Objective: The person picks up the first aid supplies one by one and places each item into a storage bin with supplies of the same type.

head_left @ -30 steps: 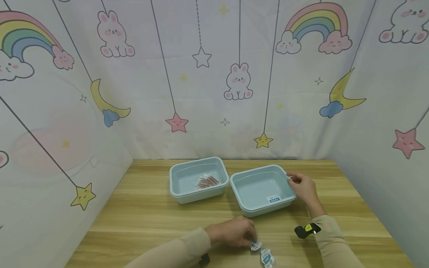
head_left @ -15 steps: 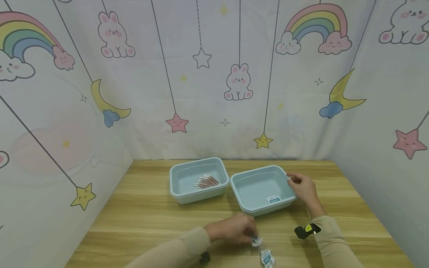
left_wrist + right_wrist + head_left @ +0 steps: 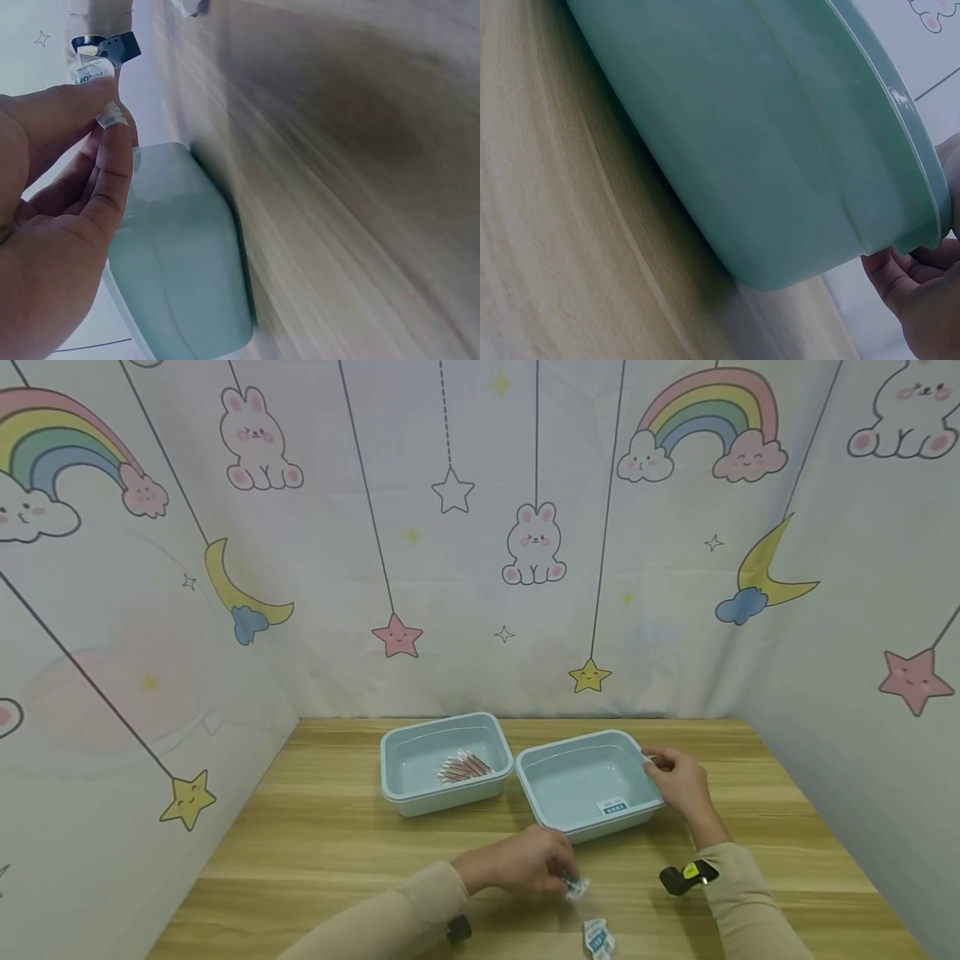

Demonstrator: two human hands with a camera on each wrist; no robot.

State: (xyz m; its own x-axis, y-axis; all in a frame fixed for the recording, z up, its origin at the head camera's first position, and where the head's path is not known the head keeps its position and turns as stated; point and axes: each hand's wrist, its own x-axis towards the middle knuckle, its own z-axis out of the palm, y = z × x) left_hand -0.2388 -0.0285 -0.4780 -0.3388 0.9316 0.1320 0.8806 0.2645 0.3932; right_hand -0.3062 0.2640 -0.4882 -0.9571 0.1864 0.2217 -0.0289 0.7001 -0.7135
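Observation:
In the head view my left hand (image 3: pixel 521 862) pinches a small white packet with blue print (image 3: pixel 577 887) between thumb and fingers, just above the table. The left wrist view also has this packet (image 3: pixel 96 73) at the fingertips. My right hand (image 3: pixel 681 782) grips the right edge of a light blue plastic bin (image 3: pixel 525 781), with fingers under the rim in the right wrist view. Inside that bin lies a similar white and blue packet (image 3: pixel 612 807). Another crumpled packet (image 3: pixel 598 937) rests on the table near the front.
A second light blue bin (image 3: pixel 397 793) stands just left of the first, holding several brown-stemmed cotton swabs (image 3: pixel 463 767). Both bins are on a wood-grain table (image 3: pixel 315 843). A printed cloth backdrop (image 3: pixel 457 568) rises behind and at both sides.
My left hand has lifted the pinched packet off the table and moved it slightly away from me, toward the right bin. My right hand stays on the bin's edge.

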